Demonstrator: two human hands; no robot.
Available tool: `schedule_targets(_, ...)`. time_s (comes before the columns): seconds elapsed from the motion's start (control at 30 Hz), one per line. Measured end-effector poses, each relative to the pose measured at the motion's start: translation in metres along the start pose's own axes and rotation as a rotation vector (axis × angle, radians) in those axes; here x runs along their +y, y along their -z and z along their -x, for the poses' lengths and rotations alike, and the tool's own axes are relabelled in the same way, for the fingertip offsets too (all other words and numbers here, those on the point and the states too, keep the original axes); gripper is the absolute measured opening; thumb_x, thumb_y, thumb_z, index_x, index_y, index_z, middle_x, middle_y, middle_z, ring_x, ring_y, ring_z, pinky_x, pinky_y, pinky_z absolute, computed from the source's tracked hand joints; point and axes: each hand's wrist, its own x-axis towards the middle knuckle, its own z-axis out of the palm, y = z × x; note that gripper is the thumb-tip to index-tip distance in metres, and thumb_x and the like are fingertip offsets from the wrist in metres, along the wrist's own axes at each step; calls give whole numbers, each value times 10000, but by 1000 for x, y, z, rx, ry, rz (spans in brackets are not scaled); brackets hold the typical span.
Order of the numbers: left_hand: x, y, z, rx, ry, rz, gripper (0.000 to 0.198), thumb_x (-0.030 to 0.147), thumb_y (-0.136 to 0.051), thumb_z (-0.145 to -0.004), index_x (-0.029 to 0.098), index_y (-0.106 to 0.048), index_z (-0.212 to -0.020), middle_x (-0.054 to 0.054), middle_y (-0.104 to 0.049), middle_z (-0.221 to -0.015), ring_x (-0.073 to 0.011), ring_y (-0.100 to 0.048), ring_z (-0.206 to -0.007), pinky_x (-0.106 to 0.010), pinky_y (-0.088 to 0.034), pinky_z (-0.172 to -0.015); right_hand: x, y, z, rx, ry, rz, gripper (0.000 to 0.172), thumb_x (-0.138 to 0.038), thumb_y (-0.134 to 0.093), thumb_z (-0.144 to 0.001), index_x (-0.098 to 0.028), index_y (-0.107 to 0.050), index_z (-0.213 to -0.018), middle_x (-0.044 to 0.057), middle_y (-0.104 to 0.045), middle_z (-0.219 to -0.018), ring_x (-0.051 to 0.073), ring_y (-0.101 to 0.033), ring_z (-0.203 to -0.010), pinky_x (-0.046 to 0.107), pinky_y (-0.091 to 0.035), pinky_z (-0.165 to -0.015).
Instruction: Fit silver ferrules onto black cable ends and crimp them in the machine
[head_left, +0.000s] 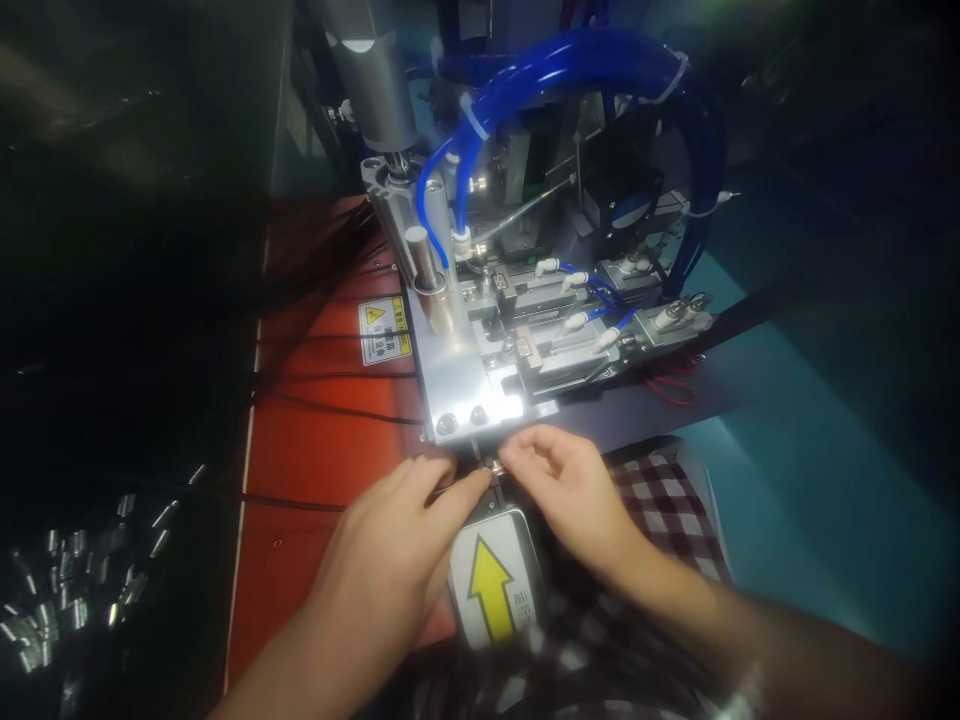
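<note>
A small shiny metal piece (496,467) sits between my fingertips, just below the front edge of a bright metal plate (457,385). My left hand (397,530) comes from the lower left with its fingers curled and its thumb tip on the piece. From the right, my right hand (574,490) pinches at it with thumb and forefinger. The other fingers of that hand are bent. The piece's exact shape is too small to make out, and my left fingertips are partly hidden. Below the hands is a white panel with a yellow arrow (491,590).
A pneumatic machine with a metal cylinder (379,95), thick blue hoses (592,60) and small actuators (570,350) stands ahead. Black cables (337,405) cross the orange surface (300,560). Several small shiny metal pieces (75,600) lie at the lower left.
</note>
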Motion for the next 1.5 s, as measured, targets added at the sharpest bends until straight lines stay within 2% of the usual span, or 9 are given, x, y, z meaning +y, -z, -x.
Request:
schedule_targets(0.17, 0, 1, 0, -26, 1, -6, 385, 91, -408, -862, 188, -606, -1178, -92, -572, -947, -222, -552, -805, -307, -463, -603, 4, 2, 2, -6, 136, 68, 125, -249, -590, -799, -169, -598, -704, 9, -601, -664, 143, -568, -634, 252, -474, -579)
schedule_targets(0.33, 0, 2, -2, 1, -13, -13, 381, 92, -404, -870, 195, -611, -1173, -82, -576, -921, -205, -549, -775, -284, -455, -583, 10, 4, 1, 4, 99, 96, 161, -300, -578, -813, -165, -591, -726, 12, -582, -668, 141, -521, -612, 258, -440, -548)
schedule_targets(0.47, 1, 5, -3, 18, -27, -17, 358, 97, -403, -879, 189, -628, -1142, -78, -580, -888, -199, -553, -748, -275, -455, -561, 8, 2, -1, -10, -5, 48, 185, -315, -581, -808, -167, -573, -697, -5, -543, -638, 131, -482, -598, 251, -403, -534)
schedule_targets(0.6, 1, 4, -3, 13, -47, -29, 355, 89, -414, -870, 184, -626, -1138, -75, -583, -879, -197, -553, -741, -273, -461, -562, 6, 4, -3, -161, -233, -214, 280, -389, -643, -766, -175, -515, -638, -40, -489, -561, 108, -444, -542, 238, -363, -523)
schedule_targets(0.73, -2, -2, -1, 54, -34, -40, 365, 109, -407, -879, 219, -603, -1166, -56, -568, -893, -190, -547, -749, -263, -443, -559, 15, 12, -3, -181, -345, -295, 381, -418, -660, -765, -190, -424, -572, -109, -307, -427, 58, -229, -428, 212, -192, -448)
schedule_targets(1.0, -6, -6, 3, 63, -29, -55, 365, 129, -374, -911, 243, -594, -1179, -55, -567, -926, -188, -556, -779, -263, -454, -581, 22, 11, 2, -206, -119, -234, 328, -474, -511, -868, -171, -533, -743, -62, -492, -473, 88, -435, -452, 224, -318, -497)
schedule_targets(1.2, -7, -1, 0, 65, -62, -49, 368, 123, -356, -921, 239, -608, -1163, -65, -581, -968, -181, -580, -804, -253, -486, -592, 15, 9, 1, -165, -97, -197, 236, -354, -592, -831, -163, -543, -701, -47, -534, -510, 99, -487, -509, 238, -377, -556)
schedule_targets(1.37, -6, 10, -6, 63, -98, 7, 275, 86, -430, -900, 155, -632, -1074, -75, -613, -962, -159, -597, -836, -233, -513, -686, 13, 8, -5, -230, -142, -230, 216, -272, -537, -867, -161, -545, -682, -47, -542, -504, 97, -485, -510, 243, -392, -575)
schedule_targets(1.5, -9, 15, -1, 83, -114, -37, 273, 46, -436, -887, 146, -640, -1040, -75, -607, -921, -164, -588, -827, -249, -505, -685, 11, 10, -8, -237, -130, -85, 173, -213, -509, -886, -162, -542, -724, -33, -580, -531, 116, -534, -547, 262, -418, -611)
